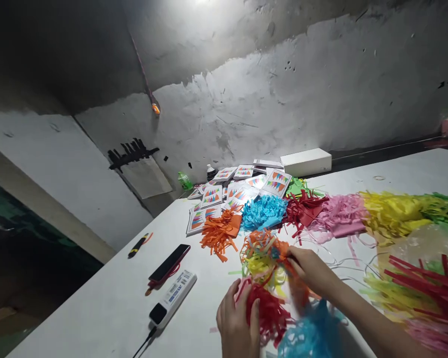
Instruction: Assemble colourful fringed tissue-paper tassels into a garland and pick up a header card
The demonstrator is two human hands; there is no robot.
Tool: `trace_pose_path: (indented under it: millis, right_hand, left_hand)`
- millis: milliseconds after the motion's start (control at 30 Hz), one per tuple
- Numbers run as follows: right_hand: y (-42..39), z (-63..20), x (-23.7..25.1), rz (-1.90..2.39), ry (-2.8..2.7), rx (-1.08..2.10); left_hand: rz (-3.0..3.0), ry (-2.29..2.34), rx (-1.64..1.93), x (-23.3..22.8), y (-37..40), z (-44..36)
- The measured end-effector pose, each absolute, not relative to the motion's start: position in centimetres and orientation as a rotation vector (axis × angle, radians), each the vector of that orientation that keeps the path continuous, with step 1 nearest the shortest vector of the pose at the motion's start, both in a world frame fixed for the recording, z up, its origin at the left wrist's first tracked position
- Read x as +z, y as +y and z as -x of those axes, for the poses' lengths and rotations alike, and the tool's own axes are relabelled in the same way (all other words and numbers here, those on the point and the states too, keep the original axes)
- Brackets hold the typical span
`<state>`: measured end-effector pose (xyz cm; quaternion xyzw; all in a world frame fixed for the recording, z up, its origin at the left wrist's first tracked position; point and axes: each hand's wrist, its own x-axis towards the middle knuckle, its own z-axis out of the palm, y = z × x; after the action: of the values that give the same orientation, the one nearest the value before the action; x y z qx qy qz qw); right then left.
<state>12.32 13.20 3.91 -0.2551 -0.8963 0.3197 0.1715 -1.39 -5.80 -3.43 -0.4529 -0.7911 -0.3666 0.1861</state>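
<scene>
My right hand (309, 267) is closed, its fingertips pinching an orange tissue-paper tassel (281, 248) that hangs blurred at its lower end. Curled around the edge of a red tissue-paper tassel (271, 313) is my left hand (237, 320), its thumb and fingers over the paper. Between the hands lie yellow paper strips (259, 263), mixed with orange and pink ones. A blue tassel (309, 330), smeared by motion, sits below my right forearm at the near edge.
Behind stretches a row of tassels: orange (222, 231), blue (265, 211), dark red (306, 209), pink (339, 214) and yellow (392, 211). Printed cards (211, 195) and a white box (306, 161) stand near the wall. A phone (170, 263), power strip (177, 296) and cutter (138, 245) lie left.
</scene>
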Motion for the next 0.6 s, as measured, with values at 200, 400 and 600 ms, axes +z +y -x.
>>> trace_pose_path:
  millis: [200, 400, 600]
  right_hand:
    - [8.6, -17.4, 5.5, 0.460, -2.316, 1.424]
    - [6.4, -21.0, 2.8, 0.710, -2.003, 1.409]
    - [3.0, -22.9, 2.3, 0.650, -1.992, 1.108]
  left_hand:
    - [1.594, -1.981, -1.900, -0.7, -3.1, -4.8]
    - [1.440, -2.038, -2.209, 0.3, -3.5, -6.9]
    - [1.475, -2.166, -2.123, 0.0, -5.0, -7.9]
